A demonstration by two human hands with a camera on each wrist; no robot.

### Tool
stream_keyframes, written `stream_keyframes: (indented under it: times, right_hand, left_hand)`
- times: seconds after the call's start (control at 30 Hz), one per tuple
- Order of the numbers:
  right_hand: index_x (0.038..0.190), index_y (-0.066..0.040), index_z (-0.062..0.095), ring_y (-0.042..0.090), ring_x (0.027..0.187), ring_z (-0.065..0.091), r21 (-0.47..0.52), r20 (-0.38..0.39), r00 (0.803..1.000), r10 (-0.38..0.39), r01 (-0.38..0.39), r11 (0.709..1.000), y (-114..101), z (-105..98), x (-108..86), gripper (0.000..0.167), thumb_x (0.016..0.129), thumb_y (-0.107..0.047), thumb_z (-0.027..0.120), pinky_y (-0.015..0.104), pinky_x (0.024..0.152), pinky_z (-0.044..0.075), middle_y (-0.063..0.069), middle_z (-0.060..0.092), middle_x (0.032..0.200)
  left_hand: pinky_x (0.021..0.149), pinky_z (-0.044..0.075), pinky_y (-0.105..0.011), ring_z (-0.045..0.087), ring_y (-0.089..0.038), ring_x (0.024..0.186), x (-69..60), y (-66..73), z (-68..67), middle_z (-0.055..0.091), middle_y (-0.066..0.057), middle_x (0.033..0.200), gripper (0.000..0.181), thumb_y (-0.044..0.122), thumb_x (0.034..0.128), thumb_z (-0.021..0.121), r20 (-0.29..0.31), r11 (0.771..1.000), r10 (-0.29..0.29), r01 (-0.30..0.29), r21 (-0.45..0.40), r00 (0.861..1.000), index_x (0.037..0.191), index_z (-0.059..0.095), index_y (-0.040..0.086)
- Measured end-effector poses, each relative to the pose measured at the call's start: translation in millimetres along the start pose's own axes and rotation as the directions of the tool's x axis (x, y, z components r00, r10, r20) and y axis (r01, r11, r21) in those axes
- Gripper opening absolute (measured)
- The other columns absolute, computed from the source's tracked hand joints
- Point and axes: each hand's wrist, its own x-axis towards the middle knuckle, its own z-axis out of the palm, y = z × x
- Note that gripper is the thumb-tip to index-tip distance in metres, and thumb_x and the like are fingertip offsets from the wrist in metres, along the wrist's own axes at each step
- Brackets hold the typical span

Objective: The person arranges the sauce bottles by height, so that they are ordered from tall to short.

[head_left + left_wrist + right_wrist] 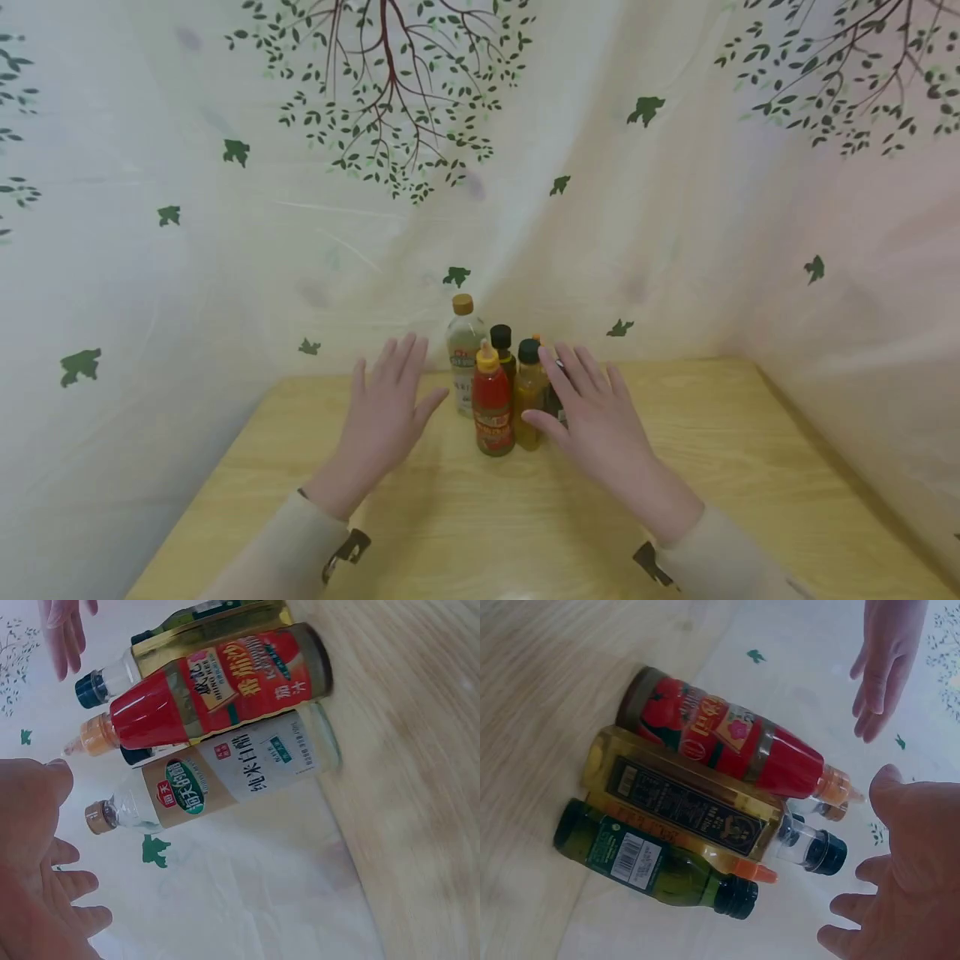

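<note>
Several bottles stand in a tight cluster on the table. At the front is a red ketchup bottle (pixel 492 408) with a yellow-orange nozzle cap. Behind it to the left rises a clear vinegar bottle (pixel 232 769). To the right stands a square bottle of yellow oil (pixel 697 799), and beside it a small green bottle (pixel 679 881). My left hand (pixel 384 421) hovers left of the cluster with fingers spread, holding nothing. On the other side my right hand (pixel 600 417), also spread, partly hides the rightmost bottles in the head view; it grips nothing.
The wooden table (pixel 315 508) reaches back to a pale curtain (pixel 360 267) printed with branches and leaves. A black-capped bottle (pixel 501 337) stands behind the ketchup. An orange cap (pixel 755 871) shows between the oil and green bottles.
</note>
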Motion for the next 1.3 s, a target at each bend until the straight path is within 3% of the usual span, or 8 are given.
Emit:
stream_keyframes:
  times: [0.2,0.47,0.63,0.8,0.97,1.13,1.3]
  right_hand:
    - [0.177,-0.014,0.024,0.044,0.164,0.026,0.041,-0.025,0.999,0.023,-0.022,0.999,0,2,16.5,0.089,0.109,-0.059,0.061,0.073,0.130,0.019,0.018,0.030,0.179]
    - [0.174,-0.010,0.032,0.045,0.162,0.031,0.126,-0.055,0.998,0.029,-0.022,0.992,-3,5,38.2,0.086,0.109,-0.056,0.064,0.074,0.129,0.022,0.019,0.038,0.175]
    - [0.173,-0.013,0.038,0.042,0.159,0.039,0.210,-0.071,0.996,0.060,-0.044,0.977,-4,9,47.9,0.080,0.109,-0.051,0.068,0.072,0.129,0.021,0.017,0.045,0.171]
    - [0.169,-0.015,0.045,0.042,0.150,0.051,0.289,-0.096,0.991,0.095,-0.064,0.955,-3,12,54.5,0.072,0.109,-0.046,0.071,0.066,0.127,0.032,0.017,0.054,0.165]
    - [0.164,-0.017,0.054,0.044,0.143,0.056,0.348,-0.094,0.984,0.150,-0.109,0.931,-1,15,58.6,0.063,0.109,-0.041,0.072,0.064,0.120,0.044,0.016,0.060,0.159]
    - [0.157,-0.017,0.063,0.041,0.142,0.059,0.393,-0.086,0.981,0.176,-0.129,0.910,6,23,59.6,0.051,0.110,-0.034,0.072,0.064,0.117,0.048,0.012,0.065,0.155]
    - [0.158,-0.021,0.063,0.040,0.143,0.060,0.432,-0.081,0.982,0.172,-0.121,0.894,9,27,60.8,0.051,0.109,-0.035,0.073,0.063,0.116,0.049,0.010,0.065,0.155]
  left_hand:
    - [0.130,0.012,-0.074,0.026,-0.044,0.164,14.8,-6.2,-1.2,0.031,-0.019,0.178,0.077,0.046,0.1144,0.059,-0.012,0.997,-0.026,0.025,-0.069,1.000,0.173,0.031,0.004]
    - [0.130,0.019,-0.072,0.030,-0.044,0.162,34.8,-11.3,-0.4,0.032,-0.020,0.177,0.074,0.043,0.1153,0.058,-0.026,0.986,-0.048,0.044,-0.159,0.998,0.172,0.031,0.003]
    - [0.130,0.025,-0.067,0.035,-0.043,0.160,50.5,-8.8,2.6,0.035,-0.019,0.176,0.073,0.039,0.1148,0.061,-0.012,0.961,-0.079,0.073,-0.267,0.997,0.172,0.032,0.004]
    - [0.131,0.029,-0.060,0.036,-0.042,0.160,65.0,-5.4,8.6,0.036,-0.017,0.176,0.073,0.042,0.1155,0.059,0.022,0.919,-0.114,0.114,-0.376,0.993,0.173,0.031,0.006]
    - [0.131,0.030,-0.058,0.036,-0.041,0.160,78.0,-3.2,14.7,0.036,-0.018,0.176,0.075,0.049,0.1161,0.054,0.030,0.898,-0.129,0.129,-0.421,0.991,0.174,0.029,0.008]
    - [0.130,0.032,-0.059,0.039,-0.040,0.159,92.5,1.7,21.3,0.042,-0.016,0.173,0.073,0.046,0.1160,0.056,0.031,0.880,-0.136,0.135,-0.456,0.990,0.174,0.030,0.011]
    - [0.128,0.035,-0.062,0.043,-0.040,0.156,101.4,5.2,25.6,0.047,-0.015,0.169,0.072,0.043,0.1157,0.058,0.026,0.860,-0.141,0.135,-0.492,0.990,0.174,0.031,0.011]
